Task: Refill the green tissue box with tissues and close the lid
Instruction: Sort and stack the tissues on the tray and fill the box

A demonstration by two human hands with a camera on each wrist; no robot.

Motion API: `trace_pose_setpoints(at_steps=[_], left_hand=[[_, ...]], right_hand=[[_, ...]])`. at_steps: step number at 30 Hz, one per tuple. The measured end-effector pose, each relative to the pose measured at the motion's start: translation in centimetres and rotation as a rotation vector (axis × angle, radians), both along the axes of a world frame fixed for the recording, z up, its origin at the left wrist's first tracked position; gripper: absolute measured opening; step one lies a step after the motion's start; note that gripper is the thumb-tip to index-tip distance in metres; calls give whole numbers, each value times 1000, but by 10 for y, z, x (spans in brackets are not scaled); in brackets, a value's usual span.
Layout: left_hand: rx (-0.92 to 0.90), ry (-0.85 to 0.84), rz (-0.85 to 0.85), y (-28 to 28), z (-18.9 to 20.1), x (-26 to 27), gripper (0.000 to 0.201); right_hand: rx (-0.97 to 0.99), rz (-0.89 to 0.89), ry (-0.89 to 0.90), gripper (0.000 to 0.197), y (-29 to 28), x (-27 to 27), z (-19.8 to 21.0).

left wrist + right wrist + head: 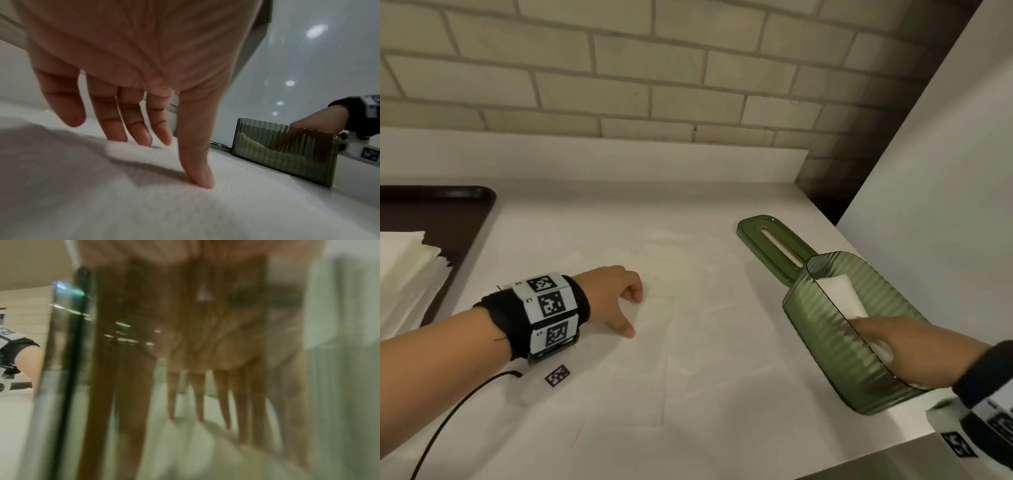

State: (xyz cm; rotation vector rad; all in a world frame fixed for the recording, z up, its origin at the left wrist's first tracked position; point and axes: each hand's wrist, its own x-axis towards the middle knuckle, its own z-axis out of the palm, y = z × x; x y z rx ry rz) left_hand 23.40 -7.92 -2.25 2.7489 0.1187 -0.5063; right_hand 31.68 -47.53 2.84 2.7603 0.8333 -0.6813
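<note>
The green ribbed tissue box (825,342) stands open at the table's right edge. Its slotted lid (767,243) lies flat just behind it. My right hand (887,339) reaches down into the box, and its fingers (222,410) press straight onto the white tissues (840,291) inside. The right wrist view is blurred, seen partly through the box wall (68,353). My left hand (631,313) rests mid-table, holding nothing. Its fingertips and thumb (202,181) touch a flat white tissue sheet (144,203). The box (287,151) also shows at the right of the left wrist view.
A stack of white tissues (407,274) sits on a dark tray (472,212) at the far left. A white panel (945,171) rises right behind the box. The table's edge runs just right of the box. A black cable (448,418) trails from my left wrist.
</note>
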Motion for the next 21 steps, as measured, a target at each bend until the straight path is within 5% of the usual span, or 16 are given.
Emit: trace_pose_setpoints(at_steps=[8, 14, 18, 21], left_hand=[[-21, 9, 20, 1, 1, 7, 51], [-57, -121, -54, -4, 27, 0, 19], [-255, -282, -37, -6, 61, -7, 13], [-640, -362, 39, -12, 83, -12, 9]], right_hand=[[571, -177, -237, 44, 10, -47, 53], [815, -146, -136, 17, 57, -90, 55], [792, -181, 65, 24, 82, -93, 41], [791, -208, 220, 64, 100, -87, 28]])
